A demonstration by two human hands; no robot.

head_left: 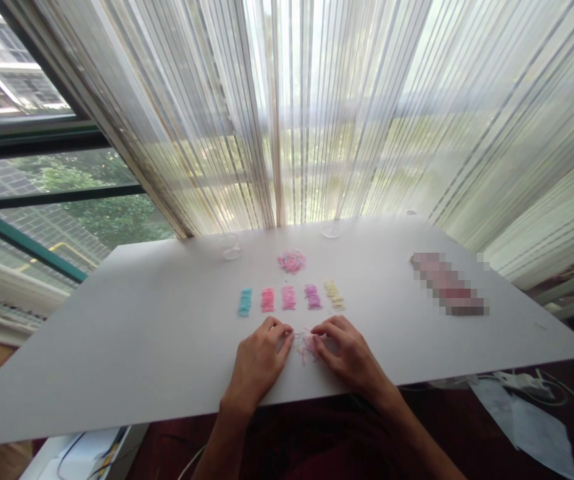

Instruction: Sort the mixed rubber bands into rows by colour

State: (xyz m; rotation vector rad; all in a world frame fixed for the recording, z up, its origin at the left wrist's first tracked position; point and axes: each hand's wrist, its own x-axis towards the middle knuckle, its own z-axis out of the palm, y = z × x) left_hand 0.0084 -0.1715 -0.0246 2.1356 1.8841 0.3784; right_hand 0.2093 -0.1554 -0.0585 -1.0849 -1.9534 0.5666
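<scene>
A small loose pile of thin pastel strands (307, 347), which look like tiny rubber bands, lies near the table's front edge. My left hand (263, 357) is at its left side, thumb and forefinger pinched together. My right hand (345, 350) is at its right side, fingertips curled in at the strands. What either pinch holds is too small to make out. Beyond my hands stand sorted rows: teal (245, 303), coral (267, 300), pink (289, 298), purple (313, 297) and yellow bands (335, 295). A larger mixed pile (292, 261) lies behind them.
The white table (141, 333) ends close in front of my body. Two clear round containers or lids (231, 248) (331, 231) stand at its back. A blurred-out pinkish object (447, 283) lies on the right. Sheer striped curtains (317, 120) hang behind. Cables (531, 383) lie below right.
</scene>
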